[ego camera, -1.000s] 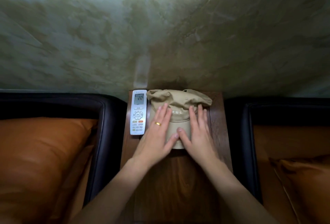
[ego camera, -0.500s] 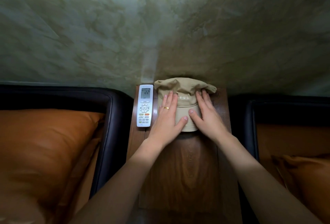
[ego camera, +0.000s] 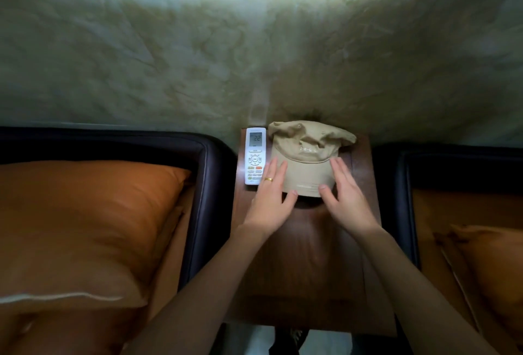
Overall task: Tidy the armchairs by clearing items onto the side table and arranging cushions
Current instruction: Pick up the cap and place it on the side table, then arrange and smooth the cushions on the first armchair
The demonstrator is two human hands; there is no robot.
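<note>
A beige cap lies flat at the back of the dark wooden side table, brim toward me. A white remote showing 22 lies just left of it. My left hand rests with spread fingers on the brim's left edge, a gold ring on one finger. My right hand lies flat at the brim's right edge, thumb on the brim. Neither hand grips the cap. An orange cushion fills the left armchair. Another orange cushion sits low in the right armchair.
Black leather armchair frames flank the table on both sides. A mottled green-beige wall stands directly behind the table. A shoe shows on the floor below the table's near edge.
Both hands have slid back off the cap's crown toward its brim and apart to its sides. The cap and remote have stayed in place.
</note>
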